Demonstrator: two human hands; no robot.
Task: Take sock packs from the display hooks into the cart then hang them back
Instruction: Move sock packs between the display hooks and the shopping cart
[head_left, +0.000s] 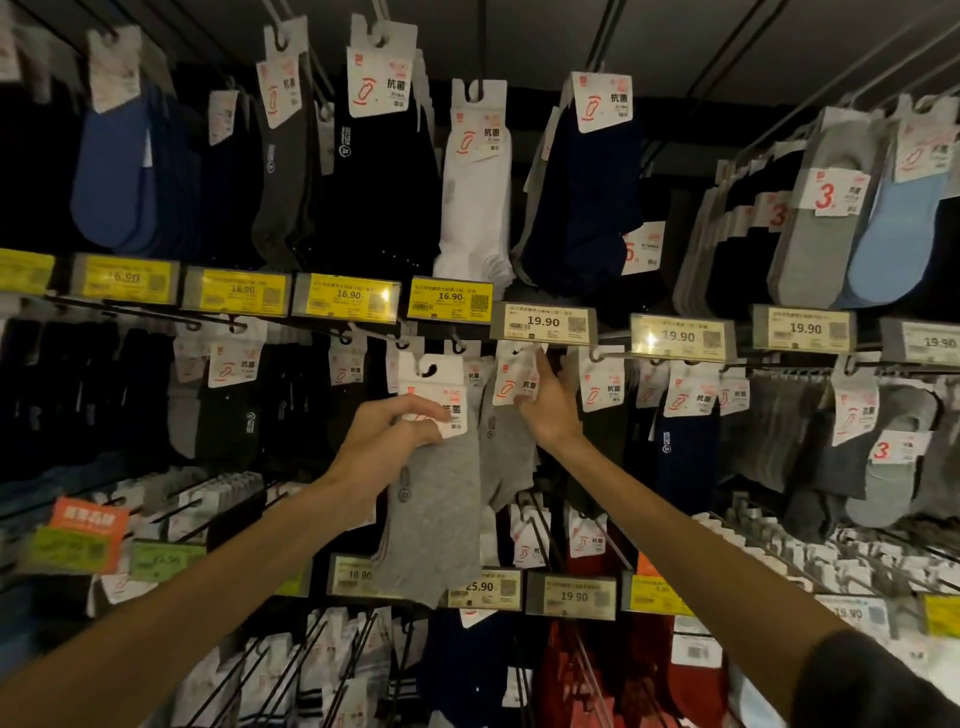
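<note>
My left hand (387, 434) grips a grey sock pack (436, 514) by its white card header, just below the middle row of hooks. The header's hook hole sits near a black display hook (457, 344), a little below and to its left. My right hand (550, 402) reaches up to a second grey sock pack (506, 447) hanging to the right; its fingers touch that pack's white card under the 19.90 price tag (543, 323). The cart is not in view.
Sock packs in black, navy, white, grey and blue hang in several rows on black wire hooks across the whole wall. Yellow and white price tags run along the rails. Red and striped packs hang in the bottom row, and long hook rods jut toward me.
</note>
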